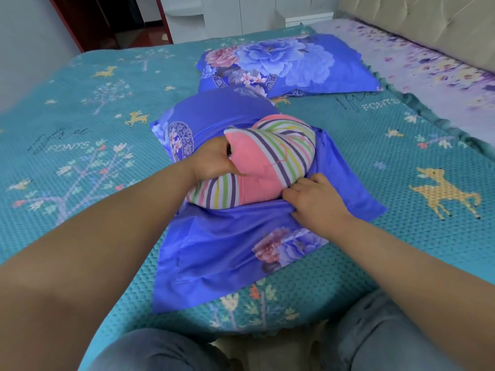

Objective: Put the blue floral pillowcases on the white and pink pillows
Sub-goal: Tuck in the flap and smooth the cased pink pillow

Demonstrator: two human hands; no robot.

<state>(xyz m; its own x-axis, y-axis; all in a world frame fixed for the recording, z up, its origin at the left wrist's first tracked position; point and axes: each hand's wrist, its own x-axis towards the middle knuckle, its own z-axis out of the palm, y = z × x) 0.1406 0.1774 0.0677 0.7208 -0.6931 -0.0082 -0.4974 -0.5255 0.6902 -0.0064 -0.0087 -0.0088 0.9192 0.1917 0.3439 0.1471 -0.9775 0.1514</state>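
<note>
Blue satin-like floral pillowcase (222, 253) lies flat across a teal knitted bedspread (80, 124) patterned with deer and trees, its open mouth facing away from the person. A soft pillow striped in pink, white, green and purple (267, 156) sits half inside it: the far part is already covered by blue cloth, the near end bulges out, folded over on itself. The left hand (214, 159) has its grip curled round the pink folded corner of that pillow. The right hand (313, 199) pinches the pillowcase's upper edge just beside the pillow, fingers bent into the cloth. Farther up the bed a second pillow already dressed in a matching blue floral case (289, 62) lies flat, near the first but apart from it. Along the right runs a lilac flowered sheet (428, 62) under a beige tufted headboard (428, 17). Grey-trousered knees (380, 338) show at the bottom edge.
</note>
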